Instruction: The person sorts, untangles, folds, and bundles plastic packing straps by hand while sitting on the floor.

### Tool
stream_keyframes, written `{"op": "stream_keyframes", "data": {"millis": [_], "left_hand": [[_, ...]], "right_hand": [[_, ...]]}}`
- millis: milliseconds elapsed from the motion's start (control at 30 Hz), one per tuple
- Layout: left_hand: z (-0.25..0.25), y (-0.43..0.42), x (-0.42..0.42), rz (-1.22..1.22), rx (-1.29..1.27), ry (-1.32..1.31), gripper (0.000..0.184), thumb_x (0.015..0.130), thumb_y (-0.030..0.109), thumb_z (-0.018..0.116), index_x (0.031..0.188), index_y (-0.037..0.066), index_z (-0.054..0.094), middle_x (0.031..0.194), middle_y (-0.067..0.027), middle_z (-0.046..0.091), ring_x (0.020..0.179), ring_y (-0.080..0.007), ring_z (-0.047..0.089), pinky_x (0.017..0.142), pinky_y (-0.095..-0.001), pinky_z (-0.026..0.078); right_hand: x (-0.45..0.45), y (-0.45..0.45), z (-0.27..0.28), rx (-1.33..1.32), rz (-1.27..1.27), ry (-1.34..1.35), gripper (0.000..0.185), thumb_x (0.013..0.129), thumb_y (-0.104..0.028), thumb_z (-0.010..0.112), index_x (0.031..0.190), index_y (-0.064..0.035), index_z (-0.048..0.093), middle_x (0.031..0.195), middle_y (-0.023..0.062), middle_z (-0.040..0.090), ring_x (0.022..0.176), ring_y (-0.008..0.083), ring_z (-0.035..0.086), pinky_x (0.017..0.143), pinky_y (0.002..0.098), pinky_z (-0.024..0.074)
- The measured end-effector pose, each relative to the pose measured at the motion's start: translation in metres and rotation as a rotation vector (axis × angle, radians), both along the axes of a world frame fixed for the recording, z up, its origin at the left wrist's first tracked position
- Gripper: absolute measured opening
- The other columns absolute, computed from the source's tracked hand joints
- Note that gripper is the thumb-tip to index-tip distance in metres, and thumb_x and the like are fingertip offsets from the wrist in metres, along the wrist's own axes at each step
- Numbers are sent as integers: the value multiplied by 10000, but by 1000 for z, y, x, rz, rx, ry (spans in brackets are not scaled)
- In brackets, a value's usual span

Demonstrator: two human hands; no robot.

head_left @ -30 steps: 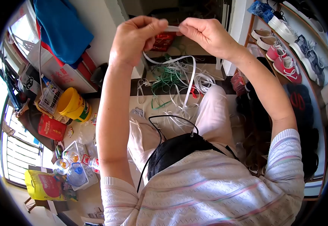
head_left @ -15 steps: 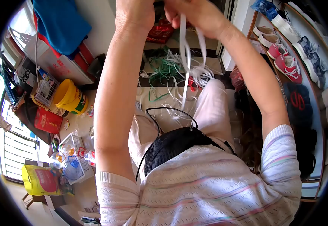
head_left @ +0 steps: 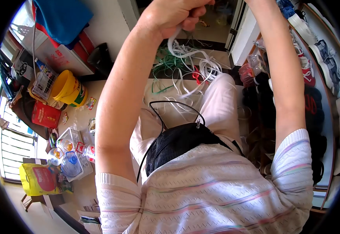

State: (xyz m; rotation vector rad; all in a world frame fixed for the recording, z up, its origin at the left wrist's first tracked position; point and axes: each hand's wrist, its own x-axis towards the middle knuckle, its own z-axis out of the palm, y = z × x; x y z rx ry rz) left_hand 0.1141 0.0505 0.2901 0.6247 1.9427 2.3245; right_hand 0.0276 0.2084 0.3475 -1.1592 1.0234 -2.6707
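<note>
At the top middle, my left hand (head_left: 179, 15) has its fingers curled closed around a white plastic strap (head_left: 172, 42). The strap hangs below the fist and curves down to the pile on the floor. My right forearm (head_left: 280, 58) reaches up past the top edge, so the right hand itself is out of the picture. Between and beyond my knees lies a tangle of white straps (head_left: 210, 67), mixed with green straps (head_left: 165, 62). A red piece (head_left: 196, 75) sits among them.
A shoe rack (head_left: 326, 89) with several shoes stands to the right. On the left are a yellow bucket (head_left: 65, 87), a red box (head_left: 45, 115), a white basket with bottles (head_left: 85, 169) and a yellow bag (head_left: 37, 179). A black bag (head_left: 177, 146) rests on my lap.
The hands have moved apart: the right has gone up and rightward out of view, the left has shifted right. The strap that hung between them now drops from the left fist.
</note>
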Motion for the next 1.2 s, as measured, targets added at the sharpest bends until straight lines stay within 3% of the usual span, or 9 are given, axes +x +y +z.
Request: {"op": "stream_keyframes", "data": {"millis": [133,300,533,633,767,867,967,1067,1200], "left_hand": [[17,-14,2,373,-360,311,223,889,166,515,739,8,561,514,-6,427,442,-67,386,388,-243,291],[28,-20,5,908,-963,953,118,790,81,520,749,-17,572,640,-186,566,643,-341,570,603,-395,432],[24,-27,9,944,-1349,890,137,748,58,493,834,37,596,829,-163,618,793,-362,575,708,-438,457],[12,-22,0,927,-1544,910,284,756,55,484,1009,129,588,879,-115,601,836,-333,587,741,-418,478],[14,0,11,796,-1473,969,266,717,43,530,976,71,588,863,-114,600,798,-332,584,694,-403,474],[14,1,18,719,-1212,1010,198,727,46,553,912,45,623,807,-133,603,782,-348,569,703,-394,474],[20,-6,25,527,-1061,758,215,736,94,625,939,23,638,811,-102,643,732,-200,613,702,-295,485],[19,-11,25,370,-948,569,258,718,118,682,940,-6,642,790,-62,648,699,-97,586,671,-234,481],[11,-16,20,266,-832,407,239,720,110,698,919,-11,642,739,-37,618,643,-67,536,580,-203,440]], "right_hand": [[-10,21,-3,46,52,14,154,833,-233,620,747,-109,592,673,14,607,705,171,618,708,355,484],[-14,57,2,118,-75,53,185,838,-201,609,962,-64,589,907,82,618,914,182,587,749,391,472],[34,94,26,1040,-283,456,717,673,-67,751,1278,35,381,1199,114,507,1100,188,495,920,272,418],[61,76,22,817,-336,652,672,704,-124,741,1268,18,404,1169,128,529,1089,192,506,881,292,447],[42,17,-37,934,-629,1078,418,782,-185,660,1135,-15,515,1019,92,598,943,173,556,791,293,437],[26,3,-67,1085,-602,909,437,740,-325,681,1019,-10,562,949,133,617,820,215,594,722,307,463],[30,5,-66,1331,-192,402,328,782,-244,657,1059,-83,590,1058,57,591,1061,155,491,890,323,360],[31,8,-77,1362,-777,1063,347,790,-394,607,939,-83,638,888,38,629,1047,174,471,858,353,329],[43,12,-72,1513,-964,1245,363,793,-453,575,893,-119,676,927,-28,612,968,182,438,872,359,286]]}}
